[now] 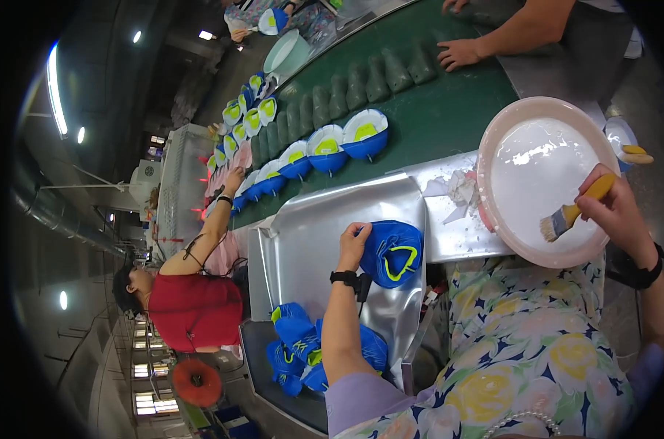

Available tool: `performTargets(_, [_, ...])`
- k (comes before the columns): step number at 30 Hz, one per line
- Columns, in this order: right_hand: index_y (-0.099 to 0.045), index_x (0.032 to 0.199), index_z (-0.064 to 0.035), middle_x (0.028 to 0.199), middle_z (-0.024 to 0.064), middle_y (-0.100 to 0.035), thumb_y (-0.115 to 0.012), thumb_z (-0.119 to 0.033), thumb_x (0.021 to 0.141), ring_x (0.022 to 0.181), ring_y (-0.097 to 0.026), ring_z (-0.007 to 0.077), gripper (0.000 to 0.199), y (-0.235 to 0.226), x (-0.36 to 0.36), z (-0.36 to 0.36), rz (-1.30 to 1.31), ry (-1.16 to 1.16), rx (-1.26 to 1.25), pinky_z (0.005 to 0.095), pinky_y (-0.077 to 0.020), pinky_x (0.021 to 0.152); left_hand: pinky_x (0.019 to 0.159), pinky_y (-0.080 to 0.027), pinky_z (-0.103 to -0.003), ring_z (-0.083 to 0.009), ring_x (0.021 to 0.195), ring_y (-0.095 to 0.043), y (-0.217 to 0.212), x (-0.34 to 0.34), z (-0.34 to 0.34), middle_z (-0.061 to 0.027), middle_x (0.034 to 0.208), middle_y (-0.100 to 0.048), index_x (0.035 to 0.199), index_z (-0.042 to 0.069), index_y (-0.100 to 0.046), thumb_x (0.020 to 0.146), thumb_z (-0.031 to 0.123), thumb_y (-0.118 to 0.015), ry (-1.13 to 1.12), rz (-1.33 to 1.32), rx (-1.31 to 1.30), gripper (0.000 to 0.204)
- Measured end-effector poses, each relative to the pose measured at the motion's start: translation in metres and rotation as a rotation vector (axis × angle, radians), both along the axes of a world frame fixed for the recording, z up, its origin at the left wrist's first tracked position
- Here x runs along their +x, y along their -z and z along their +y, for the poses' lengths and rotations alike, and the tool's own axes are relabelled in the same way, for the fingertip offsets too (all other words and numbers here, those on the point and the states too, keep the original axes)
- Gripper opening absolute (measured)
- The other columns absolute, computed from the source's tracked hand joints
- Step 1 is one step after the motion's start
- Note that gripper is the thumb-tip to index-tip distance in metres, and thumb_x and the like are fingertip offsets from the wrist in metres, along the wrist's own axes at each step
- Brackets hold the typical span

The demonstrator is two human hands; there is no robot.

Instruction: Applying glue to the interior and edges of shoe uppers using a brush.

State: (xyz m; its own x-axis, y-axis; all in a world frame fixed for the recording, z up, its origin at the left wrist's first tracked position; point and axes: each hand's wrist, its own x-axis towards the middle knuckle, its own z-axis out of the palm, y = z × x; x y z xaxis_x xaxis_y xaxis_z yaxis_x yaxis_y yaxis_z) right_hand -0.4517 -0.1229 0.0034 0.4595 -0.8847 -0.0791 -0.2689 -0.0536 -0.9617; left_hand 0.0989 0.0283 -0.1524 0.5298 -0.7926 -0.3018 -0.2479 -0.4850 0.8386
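My left hand [354, 246] pinches the edge of a blue shoe upper [376, 257] with a bright yellow-green collar lining and blue laces. The upper rests on a shiny metal tray [310, 234] in front of me. In my right hand [623, 219] is a paint brush [564, 221] with a yellow handle and pale bristles. The bristles point down and left over a pink basin [496, 139] of white liquid. Whether they touch the liquid I cannot tell. More blue shoe uppers [297, 333] lie heaped beyond my left forearm.
A green conveyor belt [449, 95] carries grey shoe lasts [357, 86] and a row of blue uppers [366, 139]. Crumpled scraps [462, 189] lie beside the basin. A person in red [193, 307] reaches over the belt at left; another person's hand [460, 53] rests on it at the top.
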Motion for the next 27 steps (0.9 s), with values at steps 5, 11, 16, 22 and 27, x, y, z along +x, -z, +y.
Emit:
performTargets(5, [-0.056, 0.097, -0.0056, 0.086, 0.0042, -0.06, -0.066, -0.012, 0.089, 0.071, -0.06, 0.0095, 0.015, 0.001, -0.006, -0.004, 0.007, 0.03, 0.041, 0.0217, -0.0484, 0.066, 0.071, -0.043, -0.021, -0.0047, 0.079, -0.055, -0.032, 0.005, 0.001, 0.0037, 0.086, -0.065, 0.096, 0.008, -0.071, 0.092, 0.025, -0.073, 0.006, 0.086, -0.055, 0.017])
performTargets(11, [-0.056, 0.098, -0.0051, 0.087, 0.0047, -0.061, -0.066, -0.013, 0.089, 0.072, -0.061, 0.0097, 0.015, -0.001, -0.004, -0.002, 0.015, 0.033, 0.027, 0.0224, -0.0494, 0.066, 0.065, -0.042, -0.02, -0.0035, 0.068, -0.052, -0.069, 0.0, -0.008, 0.0039, 0.076, -0.063, 0.081, 0.007, -0.066, 0.093, 0.026, -0.073, -0.172, 0.241, -0.2, 0.023])
performTargets(16, [-0.058, 0.097, -0.0037, 0.087, 0.0045, -0.062, -0.065, -0.013, 0.09, 0.072, -0.06, 0.0093, 0.014, -0.011, 0.01, -0.001, 0.028, 0.018, 0.002, 0.0221, -0.0494, 0.065, 0.08, -0.05, -0.037, -0.0253, 0.088, -0.064, -0.052, -0.008, -0.014, -0.0148, 0.096, -0.068, 0.103, 0.0, -0.066, 0.091, 0.025, -0.07, 0.066, -0.742, -0.034, 0.028])
performTargets(22, [-0.061, 0.094, -0.0003, 0.078, 0.0017, -0.062, -0.068, -0.018, 0.093, 0.072, -0.058, 0.0077, 0.019, 0.001, 0.022, -0.015, 0.014, 0.024, -0.047, 0.0221, -0.0474, 0.064, 0.103, -0.044, -0.043, -0.039, 0.117, -0.056, -0.044, -0.024, 0.015, -0.0222, 0.121, -0.061, 0.128, 0.001, -0.058, 0.083, 0.006, -0.06, 0.479, -0.472, 0.061, 0.044])
performTargets(27, [-0.06, 0.099, -0.0004, 0.08, 0.012, -0.068, -0.072, -0.017, 0.09, 0.075, -0.066, 0.0198, 0.022, 0.009, 0.051, -0.013, 0.107, -0.248, -0.178, 0.0301, -0.0517, 0.069, 0.096, -0.046, -0.046, -0.0399, 0.112, -0.058, -0.036, -0.05, 0.0, -0.0178, 0.119, -0.063, 0.112, 0.005, -0.063, 0.074, -0.006, -0.058, 0.594, -0.884, 0.036, 0.041])
